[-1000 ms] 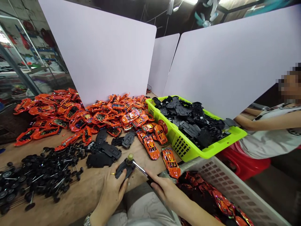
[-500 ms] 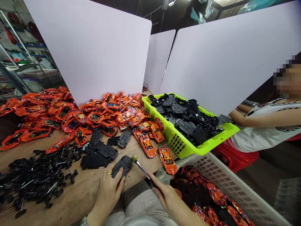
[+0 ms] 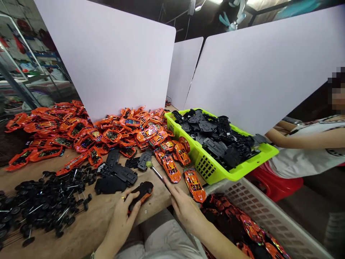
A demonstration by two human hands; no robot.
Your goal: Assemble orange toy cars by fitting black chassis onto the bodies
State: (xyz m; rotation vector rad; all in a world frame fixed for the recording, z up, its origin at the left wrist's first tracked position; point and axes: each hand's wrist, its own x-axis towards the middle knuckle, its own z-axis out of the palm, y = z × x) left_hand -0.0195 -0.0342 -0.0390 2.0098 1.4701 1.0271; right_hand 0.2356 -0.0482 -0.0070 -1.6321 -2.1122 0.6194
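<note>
My left hand (image 3: 122, 214) is closed around a toy car (image 3: 145, 190), holding it down near the table's front edge. The car's dark underside faces up, and its orange side and a black wheel show. In my right hand (image 3: 187, 208) is a small hammer (image 3: 156, 172) with a metal shaft and a yellow-green head. The head is up and beyond the car, apart from it. Just past the left hand lie loose black chassis plates (image 3: 122, 174). Finished-looking orange cars (image 3: 194, 185) lie to the right.
Orange car shells (image 3: 78, 127) are heaped along the back. Black wheels on metal axles (image 3: 48, 201) pile up at left. A lime-green basket (image 3: 231, 175) holds black chassis; a white crate (image 3: 258, 205) below holds orange cars. White panels (image 3: 115, 54) stand behind. Another person's arm (image 3: 304, 138) is at right.
The piece under my left hand now shows an orange side and a wheel, where only a dark underside showed before. The hammer head has moved up and left, away from the piece.
</note>
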